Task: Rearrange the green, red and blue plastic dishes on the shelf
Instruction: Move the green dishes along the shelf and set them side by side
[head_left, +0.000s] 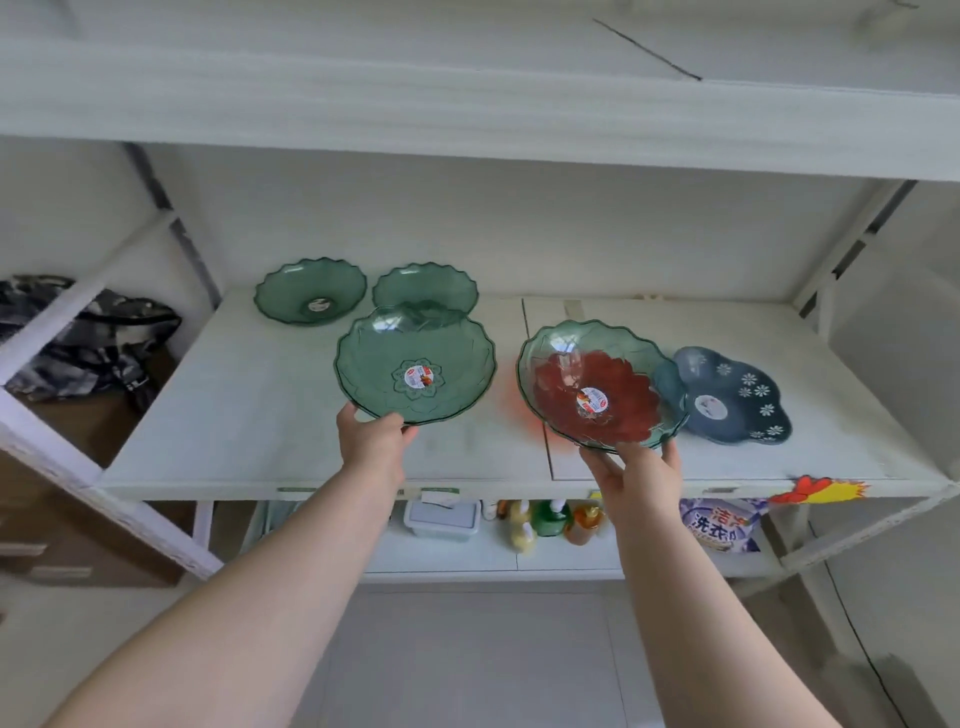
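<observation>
My left hand grips the near rim of a clear green dish, tilted up above the white shelf. My right hand holds another green dish by its near rim; a red dish shows through it, and whether that one is nested in or lies beneath I cannot tell. Two more green dishes stand at the back left. A dark blue flowered dish rests on the shelf at the right, partly behind the held dish.
An upper shelf board hangs overhead. Metal uprights frame the left and right sides. On the lower shelf are a lidded box, several bottles and a detergent bag. A dark bag lies at the left.
</observation>
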